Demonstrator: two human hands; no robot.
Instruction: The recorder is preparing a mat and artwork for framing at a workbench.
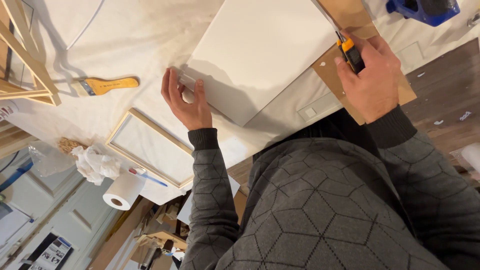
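- Head view: the white board (pixel 260 55) lies flat on the cloth-covered worktop (pixel 140 35), turned at an angle, one corner pointing toward the person and its far side running out of the top of the picture.
- The left hand (pixel 186 100) is spread open, fingers pressed on the board's left corner, with a small white strip under the fingertips.
- The right hand (pixel 372 80) is closed round a yellow and black knife (pixel 351 54), its thin blade set along the board's right edge where a brown cardboard sheet (pixel 350 20) lies beneath.
- The board looks stiff, smooth and light, a flat panel with crisp edges; I would judge it easy to slide on the cloth, so it wants pinning flat near a corner, well clear of the blade. Its edges and face look easy to dent or mark.
- On the left side of the worktop lies a brush (pixel 105 85) with a yellow wooden handle and pale bristles.
- Nearer the front edge sits a pale wooden frame (pixel 150 147) round a white panel, and beside it crumpled white paper (pixel 97 165) and a paper roll (pixel 122 192).
- A blue object (pixel 425 10) shows at the far right corner, too cut off to tell what it is.
- Both sleeves are grey knit with a hexagon pattern.
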